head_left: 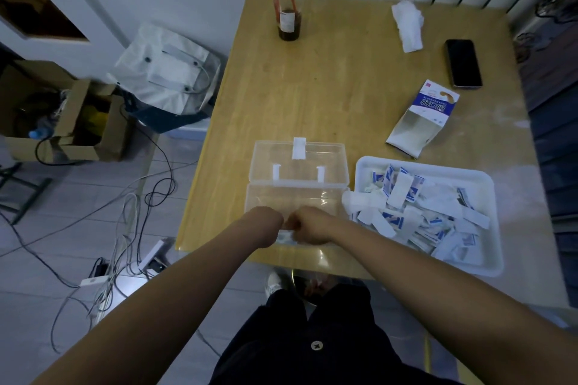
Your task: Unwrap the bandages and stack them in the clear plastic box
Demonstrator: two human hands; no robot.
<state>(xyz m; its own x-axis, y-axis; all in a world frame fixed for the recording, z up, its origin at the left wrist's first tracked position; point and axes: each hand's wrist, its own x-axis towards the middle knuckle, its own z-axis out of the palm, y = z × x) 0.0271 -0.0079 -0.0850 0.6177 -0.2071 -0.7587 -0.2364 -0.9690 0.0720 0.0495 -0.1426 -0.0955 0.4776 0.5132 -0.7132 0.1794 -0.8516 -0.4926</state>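
Left hand [269,226]: lower centre of the frame, fingers curled, pinching the bandage.
Bandage [285,237]: small pale strip between both hands, over the box's near edge.
Clear plastic box [297,194]: centre, on the tabletop [328,87], lid open behind it.
Right hand [309,225]: close against the left, pinching the same bandage.
White tray [444,170]: lower right, just beside the box, heaped with blue-and-white wrappers [416,212].

One wide-angle head camera looks forward and steeply down at the desk [328,87] from above its near edge.
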